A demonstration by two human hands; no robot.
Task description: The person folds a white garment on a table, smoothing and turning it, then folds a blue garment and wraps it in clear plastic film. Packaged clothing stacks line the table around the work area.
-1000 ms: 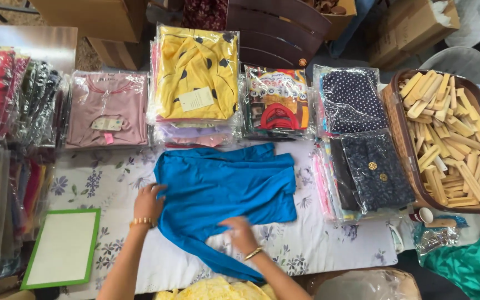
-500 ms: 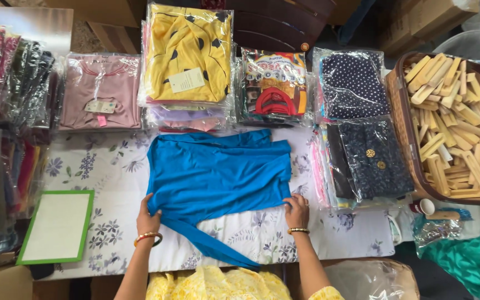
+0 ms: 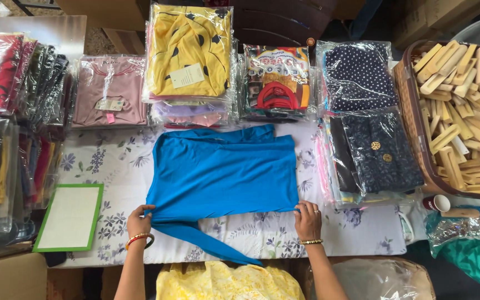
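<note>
Both hands have slid apart, left hand (image 3: 139, 220) and right hand (image 3: 306, 218) now pinching the folded bright-blue cotton garment's (image 3: 226, 169) lower corners, fold squared up.

Basket (image 3: 412, 100) cut by right edge; fingertips under blue garment (image 3: 223, 172).

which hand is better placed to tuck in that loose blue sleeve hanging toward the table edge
Left, probably. The left hand grips the blue garment right where the sleeve starts; the right hand holds the far corner.
</note>
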